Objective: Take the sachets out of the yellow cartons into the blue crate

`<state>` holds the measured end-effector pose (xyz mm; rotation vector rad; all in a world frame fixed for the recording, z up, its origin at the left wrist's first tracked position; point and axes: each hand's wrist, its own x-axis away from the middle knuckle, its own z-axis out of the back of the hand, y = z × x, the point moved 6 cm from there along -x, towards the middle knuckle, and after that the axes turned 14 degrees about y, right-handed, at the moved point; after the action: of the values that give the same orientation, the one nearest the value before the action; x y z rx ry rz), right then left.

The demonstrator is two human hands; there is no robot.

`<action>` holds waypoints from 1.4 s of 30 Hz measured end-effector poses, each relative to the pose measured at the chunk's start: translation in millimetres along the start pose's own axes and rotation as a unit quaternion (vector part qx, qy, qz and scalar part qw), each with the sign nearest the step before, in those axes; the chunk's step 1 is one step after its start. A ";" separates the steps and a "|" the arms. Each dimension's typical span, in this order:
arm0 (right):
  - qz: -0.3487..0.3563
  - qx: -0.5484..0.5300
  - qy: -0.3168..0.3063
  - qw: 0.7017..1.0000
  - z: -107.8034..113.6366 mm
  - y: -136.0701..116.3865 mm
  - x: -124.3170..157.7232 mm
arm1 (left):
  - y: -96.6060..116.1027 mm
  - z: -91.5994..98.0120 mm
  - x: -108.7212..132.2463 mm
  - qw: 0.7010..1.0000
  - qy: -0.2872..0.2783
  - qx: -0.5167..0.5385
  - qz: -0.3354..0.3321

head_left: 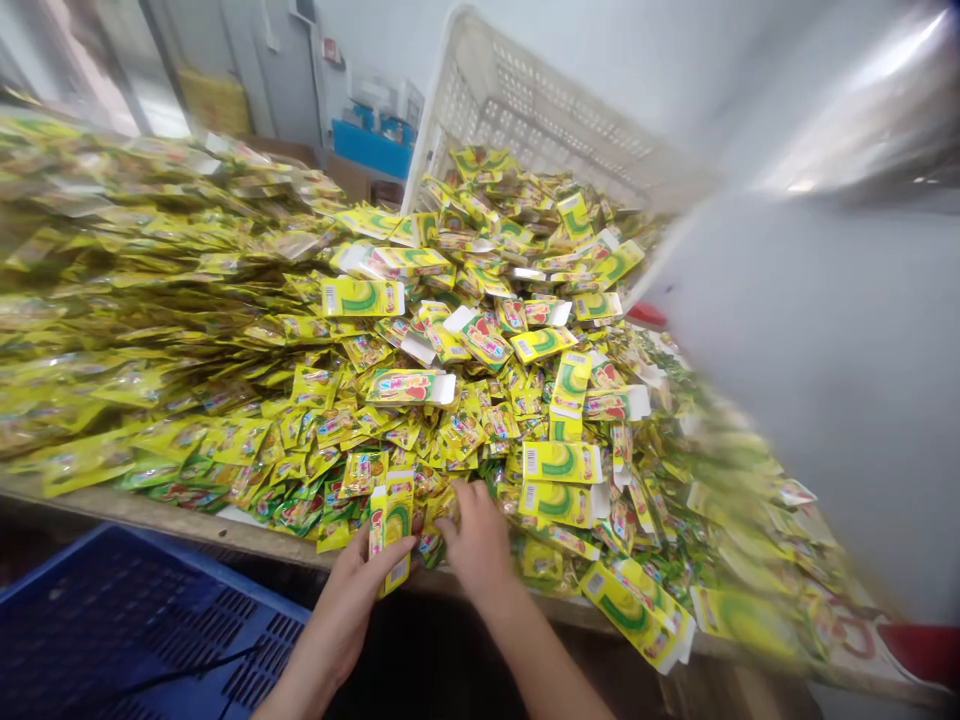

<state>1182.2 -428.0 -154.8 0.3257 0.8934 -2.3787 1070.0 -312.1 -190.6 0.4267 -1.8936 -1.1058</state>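
My left hand (351,590) is closed around a small yellow and green carton (391,528), which stands tilted near the table's front edge. To its right, my right hand (478,540) reaches into the heap of small yellow sachets (465,430). Its fingers are curled, with thumb and forefinger about a yellow sachet (437,507); the fingertips are partly hidden. Several more cartons lie on the heap, among them a yellow carton (561,462) right of my right hand and a carton with a white open flap (411,386) beyond both hands.
A white plastic crate (570,110) lies tipped at the back, cartons spilling from it. A blue basket (150,620) stands below the table edge (292,548) at the left. More yellow packets (112,330) are piled along the left. A blurred pale surface (825,380) rises at the right.
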 end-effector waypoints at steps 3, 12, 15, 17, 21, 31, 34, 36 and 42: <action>-0.056 0.042 0.049 0.996 8.0 20.8 0.7 | -5.1 5.2 1.2 1.000 -0.006 0.008 0.020; -0.009 0.033 -0.040 0.999 -15.3 11.9 3.7 | -13.6 9.5 8.6 0.999 0.036 0.024 0.010; 0.029 -0.038 -0.072 0.996 -16.7 13.9 -4.8 | -13.2 -0.1 11.1 0.999 0.022 0.036 0.026; 0.061 -0.060 -0.088 0.992 -15.5 16.5 -9.1 | -12.9 -1.8 10.9 0.999 0.025 0.041 0.024; 0.131 -0.064 -0.109 0.983 -14.2 14.7 -14.7 | -14.3 -0.5 11.0 0.998 0.025 0.048 0.033; 0.193 -0.219 -0.107 0.951 -2.5 7.5 -19.8 | -10.6 6.5 12.4 0.997 0.042 0.049 0.040; 0.193 -0.214 -0.124 0.950 -11.5 8.6 -14.4 | -10.0 1.1 12.3 0.997 0.025 0.065 0.040; 0.177 -0.219 -0.132 0.950 -17.9 8.7 -11.9 | -11.2 -1.9 11.8 0.996 0.017 0.078 0.038; 0.144 -0.278 -0.110 0.943 -21.1 -1.5 -12.1 | -12.4 1.2 7.4 0.990 0.048 0.128 0.025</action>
<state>1191.6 -407.9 -164.9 -0.0342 1.2602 -1.7621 1063.3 -323.1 -197.3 0.5630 -1.9566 -0.7974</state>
